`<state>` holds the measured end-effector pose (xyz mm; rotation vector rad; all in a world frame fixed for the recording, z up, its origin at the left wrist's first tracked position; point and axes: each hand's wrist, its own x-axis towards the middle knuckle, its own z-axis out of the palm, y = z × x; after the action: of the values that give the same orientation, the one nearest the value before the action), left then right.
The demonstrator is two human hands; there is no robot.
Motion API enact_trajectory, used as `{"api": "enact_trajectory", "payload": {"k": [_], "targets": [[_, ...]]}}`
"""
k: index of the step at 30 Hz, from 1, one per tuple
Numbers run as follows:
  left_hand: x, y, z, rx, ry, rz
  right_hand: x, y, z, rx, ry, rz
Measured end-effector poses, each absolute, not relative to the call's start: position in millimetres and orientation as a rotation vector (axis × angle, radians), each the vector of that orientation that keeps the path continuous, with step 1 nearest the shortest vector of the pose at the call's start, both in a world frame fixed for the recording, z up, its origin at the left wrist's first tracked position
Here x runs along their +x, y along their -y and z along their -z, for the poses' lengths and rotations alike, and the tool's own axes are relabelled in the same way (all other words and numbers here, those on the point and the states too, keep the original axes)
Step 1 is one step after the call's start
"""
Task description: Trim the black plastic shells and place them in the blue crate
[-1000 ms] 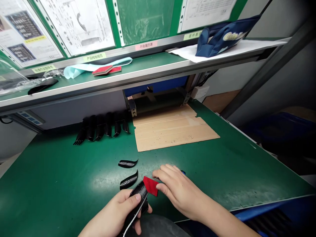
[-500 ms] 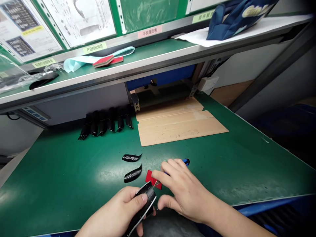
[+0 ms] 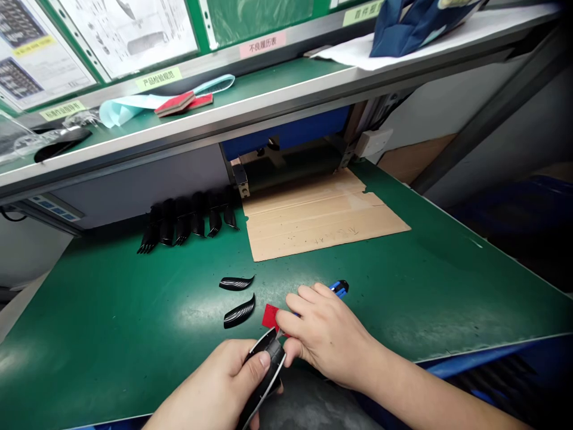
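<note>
My left hand (image 3: 224,376) grips a long curved black plastic part (image 3: 264,373) with a pale edge, its thumb pressed on the inner face. My right hand (image 3: 320,334) is closed around a blue utility knife (image 3: 341,289), whose black rear end sticks out behind the fingers. The blade tip meets the upper end of the part, close to the right thumb. Partly hidden behind the right fingers, a red pad (image 3: 270,315) lies on the table. Two small glossy black curved pieces (image 3: 236,283) (image 3: 239,312) rest left of it.
Several black parts (image 3: 188,221) stand in a row at the back of the green table (image 3: 134,310). A cardboard sheet (image 3: 322,224) lies below the shelf (image 3: 268,101). Red blocks (image 3: 176,105) and a blue cloth bag (image 3: 412,30) sit on that shelf.
My right thumb has come in against the end of the black part, and the right fingers have closed up. The knife's rear end shows more. The view has shifted slightly.
</note>
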<state>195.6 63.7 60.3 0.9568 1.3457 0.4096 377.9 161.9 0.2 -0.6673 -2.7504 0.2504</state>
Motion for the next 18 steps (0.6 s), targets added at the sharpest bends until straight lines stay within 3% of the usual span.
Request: {"api": "enact_trajectory", "payload": {"k": [7,10,12,14,16,18], "targets": [[197,-64,-49,1.047,-1.429,-0.345,378,-164,5,-0.586,2.799,-0.406],[198,-66,-48,1.039,-1.418,-0.33,380,-169,11,-0.485,2.74,-1.031],[198,-68,-49,1.077,-1.432,-0.318,382,-171,18,-0.371,2.505,-1.644],[197,-69,-50,1.118,-1.456,-0.339,385,-172,24,-0.328,2.219,-2.036],[196,-67,-47,1.092,-1.471,-0.415,388,-171,28,-0.458,2.116,-2.063],[195,-65,-42,0.979,-1.492,-0.491,389,-167,29,-0.733,2.22,-1.758]]}}
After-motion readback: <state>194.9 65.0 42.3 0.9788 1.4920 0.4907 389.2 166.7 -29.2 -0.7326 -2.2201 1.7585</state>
